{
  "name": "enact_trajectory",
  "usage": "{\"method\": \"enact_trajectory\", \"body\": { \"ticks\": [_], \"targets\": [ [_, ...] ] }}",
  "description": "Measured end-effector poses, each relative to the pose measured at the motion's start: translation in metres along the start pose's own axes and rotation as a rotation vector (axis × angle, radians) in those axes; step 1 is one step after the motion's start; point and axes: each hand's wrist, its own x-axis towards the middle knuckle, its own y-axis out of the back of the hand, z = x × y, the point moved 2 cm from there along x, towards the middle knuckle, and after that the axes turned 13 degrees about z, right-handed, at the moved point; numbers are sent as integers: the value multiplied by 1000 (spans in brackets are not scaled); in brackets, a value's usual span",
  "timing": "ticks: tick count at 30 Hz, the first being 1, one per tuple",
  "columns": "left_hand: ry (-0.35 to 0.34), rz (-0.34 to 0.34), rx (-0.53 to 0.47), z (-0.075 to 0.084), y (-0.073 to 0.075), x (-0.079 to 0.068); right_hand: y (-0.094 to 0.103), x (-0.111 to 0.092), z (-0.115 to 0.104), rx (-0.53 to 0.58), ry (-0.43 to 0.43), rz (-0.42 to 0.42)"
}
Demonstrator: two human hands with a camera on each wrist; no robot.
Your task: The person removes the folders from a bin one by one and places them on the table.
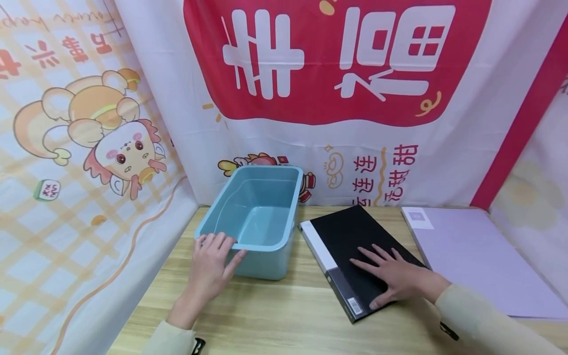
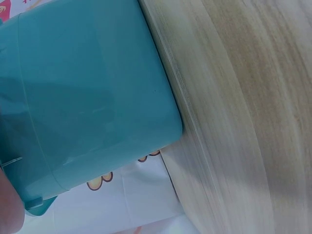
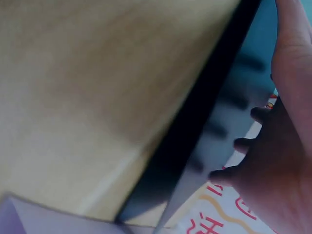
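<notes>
My left hand (image 1: 210,266) grips the near left rim of a light blue plastic bin (image 1: 266,264), fingers bent over the edge and thumb along the outside wall. In the left wrist view the side of the bin (image 2: 97,92) fills much of the picture, and only a bit of a finger (image 2: 9,209) shows at the edge. My right hand (image 1: 397,278) is spread palm down over a black folder (image 1: 341,231) with a white and dark spine strip and a barcode label. The folder lies at a slant to the right of the bin.
A lilac folder (image 1: 483,261) lies on the wooden table (image 1: 266,320) at the far right. Behind the table hangs a white cloth (image 1: 319,138) with a red panel and large characters. A printed cloth (image 1: 66,207) with cartoon figures hangs on the left.
</notes>
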Motion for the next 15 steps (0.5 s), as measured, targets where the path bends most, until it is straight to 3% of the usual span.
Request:
{"method": "enact_trajectory", "body": {
  "ticks": [5,10,15],
  "targets": [
    [4,-1,-6,1,0,-1,-8,-5,-5,28,-44,-65],
    [7,13,-3,1,0,0,-9,-4,-12,15,-71,-46],
    [2,7,6,2,0,0,-12,-1,-22,39,-152,-20]
  ]
}}
